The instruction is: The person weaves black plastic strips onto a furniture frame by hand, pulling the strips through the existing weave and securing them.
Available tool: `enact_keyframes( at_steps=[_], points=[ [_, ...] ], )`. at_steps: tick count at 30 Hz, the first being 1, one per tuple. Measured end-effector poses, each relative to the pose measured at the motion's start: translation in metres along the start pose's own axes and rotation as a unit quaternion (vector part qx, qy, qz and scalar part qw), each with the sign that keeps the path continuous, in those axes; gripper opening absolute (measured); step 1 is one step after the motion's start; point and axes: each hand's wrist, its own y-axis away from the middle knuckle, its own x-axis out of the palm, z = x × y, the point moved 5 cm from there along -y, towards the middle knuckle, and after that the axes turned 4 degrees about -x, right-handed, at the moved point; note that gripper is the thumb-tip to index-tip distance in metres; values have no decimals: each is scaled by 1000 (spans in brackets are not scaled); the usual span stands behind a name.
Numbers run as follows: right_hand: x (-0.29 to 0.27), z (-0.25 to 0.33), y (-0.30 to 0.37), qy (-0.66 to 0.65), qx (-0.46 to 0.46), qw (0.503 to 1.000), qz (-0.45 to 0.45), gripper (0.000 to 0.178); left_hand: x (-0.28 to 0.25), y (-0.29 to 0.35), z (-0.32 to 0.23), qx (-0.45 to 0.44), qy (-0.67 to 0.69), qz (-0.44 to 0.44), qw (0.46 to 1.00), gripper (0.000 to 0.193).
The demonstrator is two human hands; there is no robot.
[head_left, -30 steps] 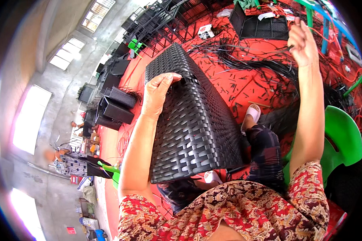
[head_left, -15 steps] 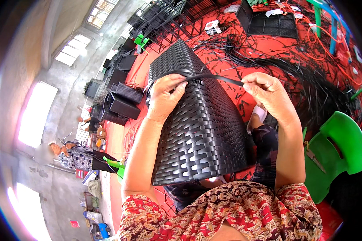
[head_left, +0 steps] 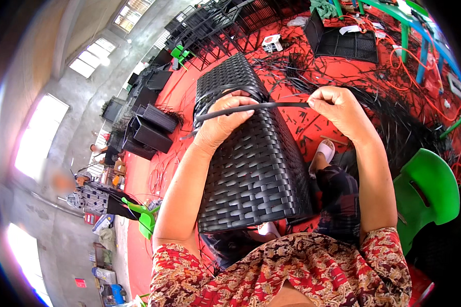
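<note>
A black woven rattan piece [head_left: 246,179], box-shaped and long, stands in front of me with its far end narrowing away. A flat black strip [head_left: 279,105] stretches across its top between my hands. My left hand [head_left: 225,120] rests at the piece's upper left, thumb and fingers closed on the strip, whose loose end sticks out past the wrist. My right hand [head_left: 338,110] pinches the strip's other end in the air, right of the piece. Some strips loop around the piece beside my left fingers; how they run beneath the hand is hidden.
A green plastic chair [head_left: 427,189] stands at my right. Cut black strips [head_left: 394,110] litter the red floor [head_left: 182,97]. Behind are black frames [head_left: 215,30], a woven panel [head_left: 348,43] and an orange hose [head_left: 435,97]. At left are woven pieces [head_left: 151,133] and a person [head_left: 95,197].
My left hand has shifted slightly right and down, and the strip now lies across its fingers. The right hand has risen a little, still pinching the strip. The view has turned slightly.
</note>
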Motion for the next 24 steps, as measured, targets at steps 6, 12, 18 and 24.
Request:
enact_keyframes(
  at_steps=[6,12,18,24],
  points=[
    [2,-9,7,39,10,999,15,15,5,2,0,34,-27,13,999,44],
    [18,47,-3,226,-252,934,-111,10,10,-5,10,77,-33,-12,996,48],
    [106,67,-47,138,-307,941,-17,8,19,-11,41,215,82,-68,971,21],
    [86,31,-61,-97,-120,988,-6,14,7,-9,14,54,-35,10,998,29]
  ],
)
